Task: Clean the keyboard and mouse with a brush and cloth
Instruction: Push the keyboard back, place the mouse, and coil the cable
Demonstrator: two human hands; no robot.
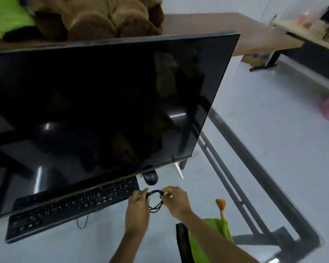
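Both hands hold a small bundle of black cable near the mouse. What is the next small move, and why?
Probably set the coiled cable down on the glass desk beside the mouse. The left hand and right hand both pinch it, so neither is free for the brush or green cloth lying at the right.

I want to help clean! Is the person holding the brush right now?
No, both hands hold a coiled black cable, while the brush lies on the green cloth.
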